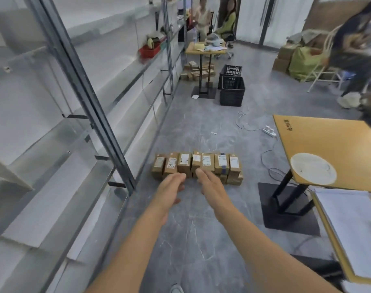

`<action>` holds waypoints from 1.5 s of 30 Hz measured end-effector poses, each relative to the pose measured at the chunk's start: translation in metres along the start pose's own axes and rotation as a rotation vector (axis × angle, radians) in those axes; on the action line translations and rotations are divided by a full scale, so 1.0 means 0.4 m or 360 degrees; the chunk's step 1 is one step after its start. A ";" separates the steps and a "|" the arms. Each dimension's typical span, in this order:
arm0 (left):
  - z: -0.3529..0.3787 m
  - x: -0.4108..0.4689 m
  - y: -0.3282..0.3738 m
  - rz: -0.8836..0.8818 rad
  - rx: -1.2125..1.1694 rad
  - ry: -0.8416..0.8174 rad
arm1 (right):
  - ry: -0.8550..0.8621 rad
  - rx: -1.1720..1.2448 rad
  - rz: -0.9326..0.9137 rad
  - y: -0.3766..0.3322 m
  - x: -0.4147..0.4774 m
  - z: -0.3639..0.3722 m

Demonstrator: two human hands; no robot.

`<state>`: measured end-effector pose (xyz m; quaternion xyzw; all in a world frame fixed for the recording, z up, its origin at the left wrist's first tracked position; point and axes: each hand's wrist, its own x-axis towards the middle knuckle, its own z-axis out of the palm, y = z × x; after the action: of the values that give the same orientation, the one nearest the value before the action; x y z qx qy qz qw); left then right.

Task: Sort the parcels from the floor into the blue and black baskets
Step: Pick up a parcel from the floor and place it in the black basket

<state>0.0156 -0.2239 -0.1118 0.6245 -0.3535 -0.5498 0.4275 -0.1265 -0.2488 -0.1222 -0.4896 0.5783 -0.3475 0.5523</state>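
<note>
A row of several small brown cardboard parcels with white labels lies on the grey floor, stacked two layers deep. My left hand and my right hand reach out toward the row with straight fingers, both just short of it and holding nothing. My right fingertips overlap the near edge of the middle parcels. Two black baskets stand one behind the other farther down the room. No blue basket is in view.
Glass shelving on metal posts runs along the left. A wooden table on a black base stands at the right, with a white cable and power strip beside it. Another parcel heap lies under a far table. People are at the back and right.
</note>
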 end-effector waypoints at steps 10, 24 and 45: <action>0.118 0.385 0.005 -0.0388 0.0131 -0.0243 | 0.0400 0.0104 0.0426 0.081 0.305 -0.166; 0.496 0.925 0.016 -0.0672 0.0337 -0.0239 | 0.0459 0.0238 0.0665 0.223 0.885 -0.527; 0.868 1.708 -0.171 -0.1154 0.0441 -0.0388 | 0.0457 0.0081 0.1303 0.494 1.608 -0.771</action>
<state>-0.2303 -0.8706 -0.4480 0.6906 -0.2292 -0.6822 0.0726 -0.4067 -0.8475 -0.4546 -0.1530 0.7870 -0.1784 0.5705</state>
